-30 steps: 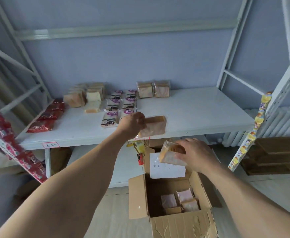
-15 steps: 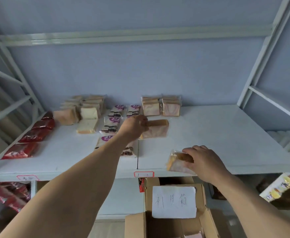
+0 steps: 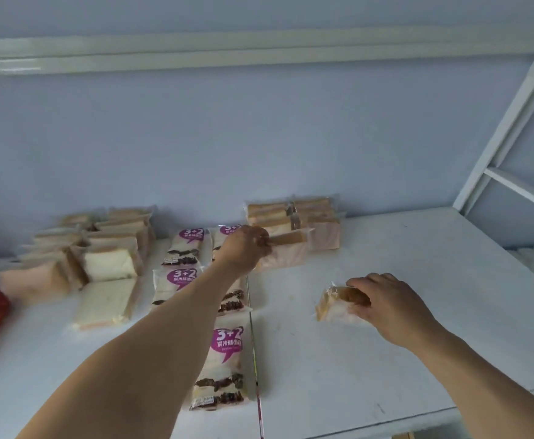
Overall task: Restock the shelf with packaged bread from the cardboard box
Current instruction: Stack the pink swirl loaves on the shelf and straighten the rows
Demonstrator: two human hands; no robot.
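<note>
Clear-wrapped brown-crusted bread pack (image 3: pixel 286 251) in left hand (image 3: pixel 243 248), another pack (image 3: pixel 335 304) in right hand (image 3: pixel 389 304).

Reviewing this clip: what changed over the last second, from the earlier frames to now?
The left hand carried its bread pack from the shelf's front edge back to the stacked packs by the wall. The right hand lifted its own bread pack from above the cardboard box onto the shelf. The box has dropped out of view. Both grips held; the purple-label packs stayed put.
</note>
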